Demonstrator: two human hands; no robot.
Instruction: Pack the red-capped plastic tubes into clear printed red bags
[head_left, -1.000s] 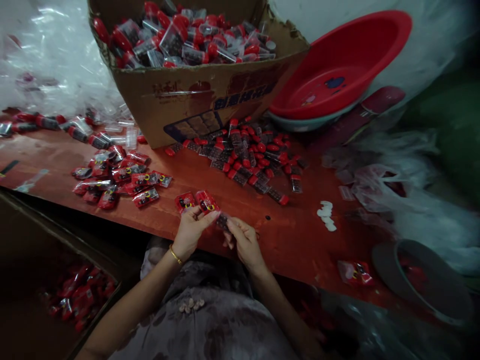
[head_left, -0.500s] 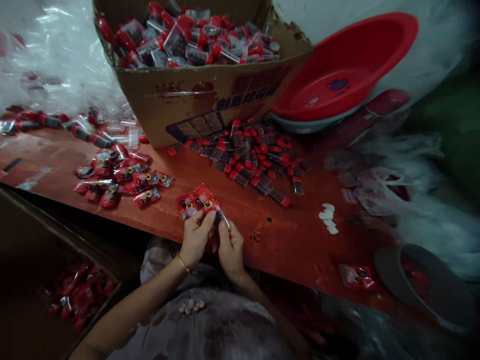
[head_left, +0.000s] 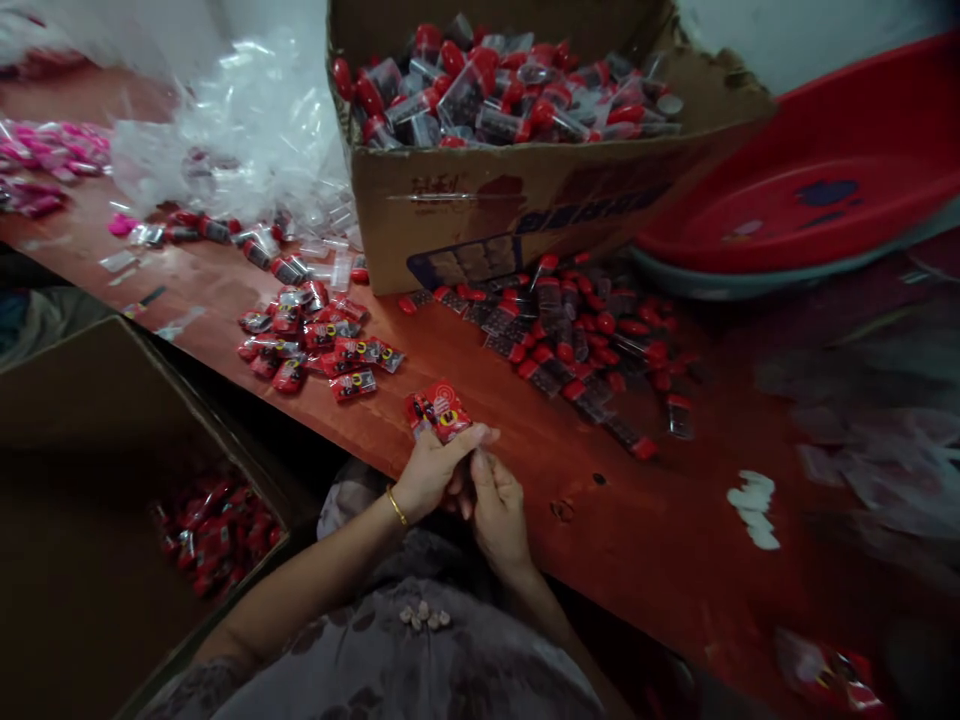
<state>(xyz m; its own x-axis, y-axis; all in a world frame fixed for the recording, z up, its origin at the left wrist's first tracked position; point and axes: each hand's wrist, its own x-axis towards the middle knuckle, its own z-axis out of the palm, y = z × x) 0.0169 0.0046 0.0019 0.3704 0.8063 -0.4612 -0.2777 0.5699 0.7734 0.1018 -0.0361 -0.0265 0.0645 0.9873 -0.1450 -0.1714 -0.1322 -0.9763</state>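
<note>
My left hand (head_left: 436,472), with a gold bracelet at the wrist, is closed on red printed packets (head_left: 444,408) at the table's front edge. Its thumb stretches across the lower end of the packets. Right beside it, my right hand (head_left: 496,505) is closed, thumb against fingers; the two hands meet, and what lies between them is mostly hidden. To the left lies a heap of filled red packets (head_left: 352,385). Beyond my hands is a pile of clear tubes with red caps and dark contents (head_left: 559,325).
A cardboard box (head_left: 465,215) full of red-capped tubes stands at the back. Clear plastic bags (head_left: 262,120) lie left of it, a red basin (head_left: 847,190) right. White pieces (head_left: 754,508) lie at right. Below left, an open carton (head_left: 82,400) holds red packets.
The view has swung left, so pink items appear at the far left. My left thumb has moved over the packet's lower end, and the dark-filled tube between my hands is now hidden.
</note>
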